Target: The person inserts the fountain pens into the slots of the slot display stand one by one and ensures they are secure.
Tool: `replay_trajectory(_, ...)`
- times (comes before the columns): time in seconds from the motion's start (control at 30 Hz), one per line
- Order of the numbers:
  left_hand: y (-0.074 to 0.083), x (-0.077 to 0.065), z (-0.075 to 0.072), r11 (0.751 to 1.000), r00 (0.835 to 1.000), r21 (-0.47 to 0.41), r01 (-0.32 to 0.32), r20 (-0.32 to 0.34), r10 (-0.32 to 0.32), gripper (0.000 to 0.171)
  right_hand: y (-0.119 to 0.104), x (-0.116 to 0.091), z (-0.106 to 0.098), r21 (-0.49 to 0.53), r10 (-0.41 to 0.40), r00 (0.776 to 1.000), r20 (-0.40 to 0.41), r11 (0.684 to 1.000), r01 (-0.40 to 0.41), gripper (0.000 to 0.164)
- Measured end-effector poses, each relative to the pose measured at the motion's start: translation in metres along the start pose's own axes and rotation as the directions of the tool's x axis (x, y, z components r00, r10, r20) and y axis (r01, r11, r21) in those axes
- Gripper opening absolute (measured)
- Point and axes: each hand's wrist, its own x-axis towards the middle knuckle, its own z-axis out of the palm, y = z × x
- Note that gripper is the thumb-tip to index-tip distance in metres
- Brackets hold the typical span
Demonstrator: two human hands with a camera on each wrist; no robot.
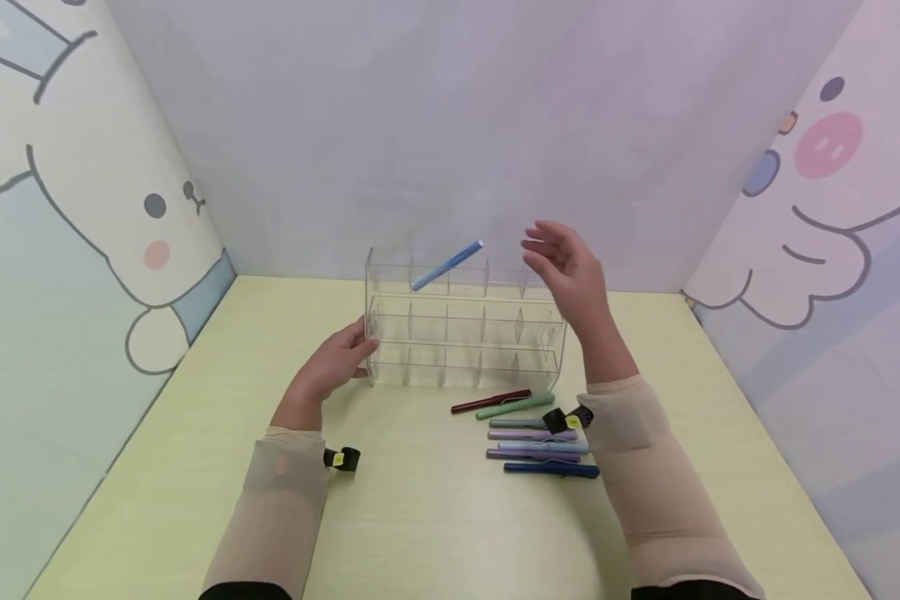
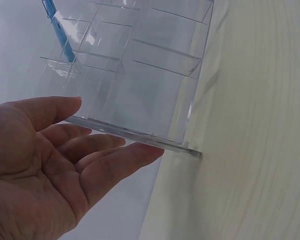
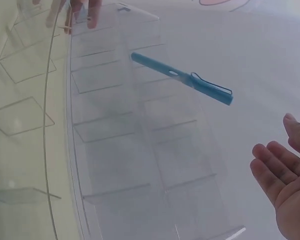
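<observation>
A pale table (image 1: 405, 500) bears a clear rack (image 1: 465, 333) with three stepped rows of compartments. The left hand (image 1: 337, 358) lightly grips the rack's left end, thumb and loosely bent fingers on either side of the panel. The right hand (image 1: 570, 267) is held up beside the top row, loosely spread and grasping nothing. Near it, a blue pen (image 1: 447, 266) slants at the top row; whether it touches the rack I cannot tell. In front lie a dark red pen (image 1: 490, 402), a green pen (image 1: 515, 407) and five more pens (image 1: 532, 456).

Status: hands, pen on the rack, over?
Left hand holds rack. Right hand empty. Light blue pen slants at rack's top row, apart from right hand. Nothing visibly blocking.
</observation>
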Motion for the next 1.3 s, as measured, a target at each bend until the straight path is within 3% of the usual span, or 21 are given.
replay_trajectory(0.27,-0.001,0.002,-0.002,1.000,1.000,0.002,-0.020,0.008,0.020,0.061,0.017,-0.035,-0.039,0.023,-0.042,0.994,-0.102,0.999,0.044,0.045)
replay_trajectory(0.4,0.000,0.001,-0.003,1.000,1.000,-0.002,-0.021,0.010,0.021,0.062,0.015,-0.054,-0.053,-0.016,-0.018,0.992,-0.129,1.000,0.016,0.045)
replay_trajectory(0.5,0.001,0.000,-0.003,1.000,1.000,-0.008,-0.016,0.011,0.016,0.062,0.013,-0.068,-0.062,-0.115,0.029,0.992,-0.122,0.992,-0.043,0.044)
replay_trajectory(0.6,0.001,0.001,-0.005,1.000,1.000,-0.010,-0.010,0.016,0.010,0.063,0.011,-0.080,-0.070,-0.263,0.090,0.992,-0.090,0.958,-0.111,0.043)
replay_trajectory(0.67,0.001,0.001,-0.005,1.000,1.000,-0.011,-0.011,0.016,0.011,0.063,0.010,-0.086,-0.075,-0.372,0.132,0.990,-0.049,0.917,-0.141,0.042)
replay_trajectory(0.8,0.000,0.001,-0.007,1.000,1.000,-0.009,-0.012,0.013,0.012,0.062,0.009,-0.092,-0.084,-0.506,0.227,0.968,0.105,0.850,-0.144,0.039)
replay_trajectory(0.9,0.002,-0.001,-0.008,1.000,1.000,-0.009,-0.009,0.013,0.009,0.061,0.008,-0.095,-0.088,-0.550,0.335,0.907,0.255,0.822,-0.149,0.037)
replay_trajectory(1.03,0.002,-0.002,-0.010,1.000,1.000,-0.011,-0.006,0.013,0.006,0.062,0.011,-0.096,-0.087,-0.601,0.482,0.784,0.392,0.779,-0.178,0.035)
replay_trajectory(1.17,0.001,-0.004,-0.012,1.000,1.000,-0.009,0.001,0.011,-0.001,0.064,0.024,-0.098,-0.080,-0.644,0.565,0.679,0.468,0.745,-0.176,0.035)
replay_trajectory(1.3,0.001,-0.006,-0.013,1.000,1.000,-0.016,0.003,0.005,-0.002,0.064,0.037,-0.097,-0.068,-0.690,0.625,0.602,0.498,0.706,-0.163,0.034)
